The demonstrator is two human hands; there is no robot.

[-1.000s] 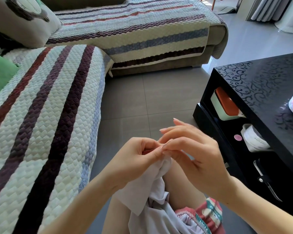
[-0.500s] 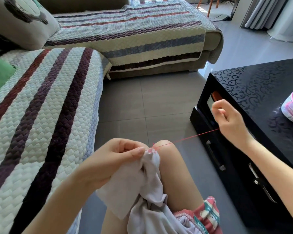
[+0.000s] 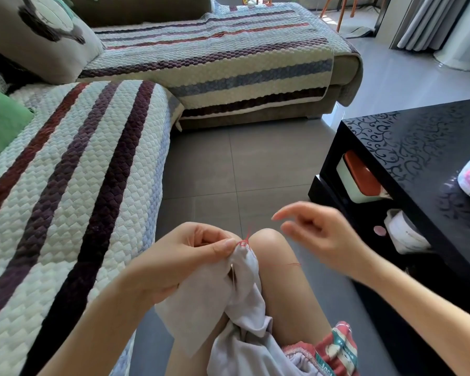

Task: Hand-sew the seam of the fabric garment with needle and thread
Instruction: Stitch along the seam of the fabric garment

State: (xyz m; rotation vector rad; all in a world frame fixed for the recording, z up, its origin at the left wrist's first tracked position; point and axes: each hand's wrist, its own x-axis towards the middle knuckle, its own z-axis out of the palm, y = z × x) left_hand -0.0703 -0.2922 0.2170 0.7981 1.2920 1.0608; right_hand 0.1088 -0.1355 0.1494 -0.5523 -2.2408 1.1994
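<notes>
Over grey floor tiles point(image 3: 201, 164), left hand point(image 3: 190, 253) pinches the garment point(image 3: 201, 299) (a tight grip); right hand point(image 3: 320, 234) hovers slack, open.

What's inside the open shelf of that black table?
The black table has a shelf holding a white box with an orange lid, a white round container and a small pink disc beside it. Farther in, the shelf is in deep shadow, so anything there is hidden.
</notes>
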